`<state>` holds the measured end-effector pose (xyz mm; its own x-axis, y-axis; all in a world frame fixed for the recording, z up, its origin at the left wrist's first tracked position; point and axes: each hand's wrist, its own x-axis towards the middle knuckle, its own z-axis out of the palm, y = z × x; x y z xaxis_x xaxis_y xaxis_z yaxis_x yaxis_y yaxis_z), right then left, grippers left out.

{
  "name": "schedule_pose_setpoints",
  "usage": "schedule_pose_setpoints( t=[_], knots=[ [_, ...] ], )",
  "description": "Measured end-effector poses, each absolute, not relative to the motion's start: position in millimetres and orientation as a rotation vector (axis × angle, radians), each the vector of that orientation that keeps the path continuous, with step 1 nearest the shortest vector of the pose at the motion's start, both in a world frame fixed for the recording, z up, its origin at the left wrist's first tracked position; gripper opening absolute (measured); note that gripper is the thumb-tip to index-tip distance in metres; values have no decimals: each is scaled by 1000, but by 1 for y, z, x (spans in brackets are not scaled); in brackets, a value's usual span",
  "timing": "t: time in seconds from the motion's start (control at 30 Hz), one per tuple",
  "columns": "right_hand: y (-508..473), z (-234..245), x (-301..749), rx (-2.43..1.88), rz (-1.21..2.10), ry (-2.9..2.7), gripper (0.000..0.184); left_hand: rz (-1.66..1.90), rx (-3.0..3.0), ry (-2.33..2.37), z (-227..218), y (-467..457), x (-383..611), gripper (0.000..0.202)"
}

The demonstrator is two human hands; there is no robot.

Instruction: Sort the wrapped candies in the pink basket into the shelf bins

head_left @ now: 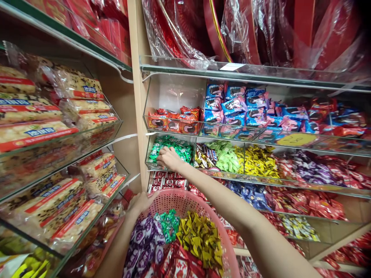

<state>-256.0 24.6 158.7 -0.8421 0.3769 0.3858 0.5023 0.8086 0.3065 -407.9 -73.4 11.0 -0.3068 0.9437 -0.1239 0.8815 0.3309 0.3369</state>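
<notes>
pink basket clasped by left hand, right hand outstretched over green candies, its grip unclear

From where I'm standing, the right hand is hiding its fingertips among the green sweets, so any grip is staying unclear. The left hand, holding the pink basket, is blurring; the bottom edge is cutting that basket off. Shelved purple wrappers are showing unreadable print.
</notes>
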Motion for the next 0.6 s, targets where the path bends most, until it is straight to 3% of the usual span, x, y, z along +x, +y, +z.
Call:
schedule_pose_setpoints(
  t=[0.3,0.6],
  knots=[
    [30,161,-260,-630,-593,-2714,21,281,1645,2300,12,-72,-409,88],
    [34,161,-263,-768,-185,-2559,18,277,1629,2308,9,-69,-414,87]
  ],
)
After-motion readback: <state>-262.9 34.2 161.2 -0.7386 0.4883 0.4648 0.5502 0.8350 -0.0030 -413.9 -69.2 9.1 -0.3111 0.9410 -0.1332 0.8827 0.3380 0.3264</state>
